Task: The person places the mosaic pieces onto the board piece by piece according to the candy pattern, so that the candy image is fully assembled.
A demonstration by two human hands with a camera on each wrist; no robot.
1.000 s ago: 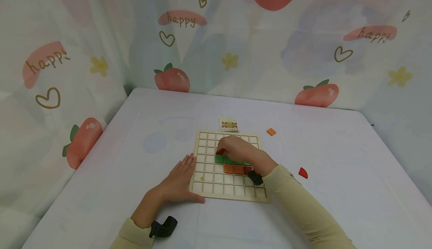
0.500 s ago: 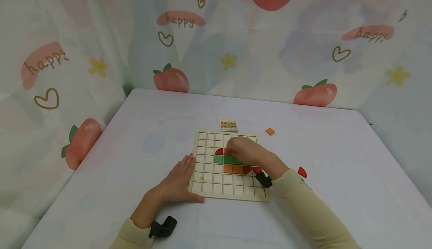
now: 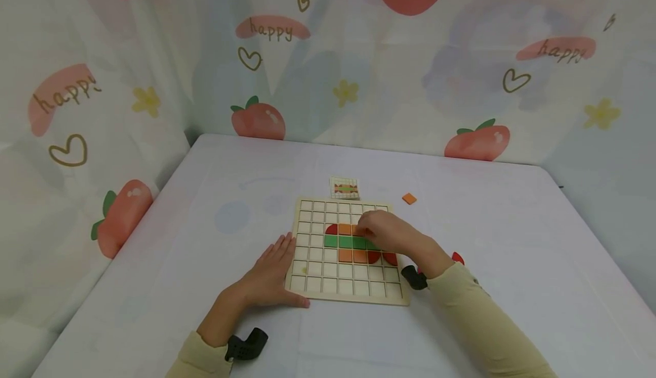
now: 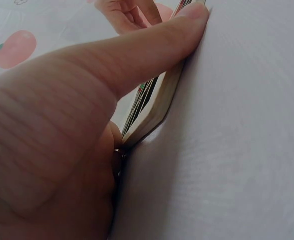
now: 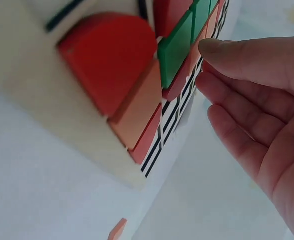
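A wooden grid board lies on the table, with green tiles in one row and orange tiles in the row nearer me. Rounded red tiles fill cells at that row's right end. Behind the green, a red tile sits left of orange ones. My right hand reaches over this back row, its fingertips right at the tiles; in the right wrist view nothing shows between thumb and fingers. My left hand rests at the board's near left corner, fingers along the left side, thumb over the front edge.
A small pattern card lies just behind the board. Loose on the table are an orange square tile at back right and a red tile, partly hidden by my right arm. A printed curtain stands behind the table.
My right hand has moved rightward along the back row, uncovering the red tile and orange tiles there. The red tiles at right of the nearer row also show more. My left hand stays put.
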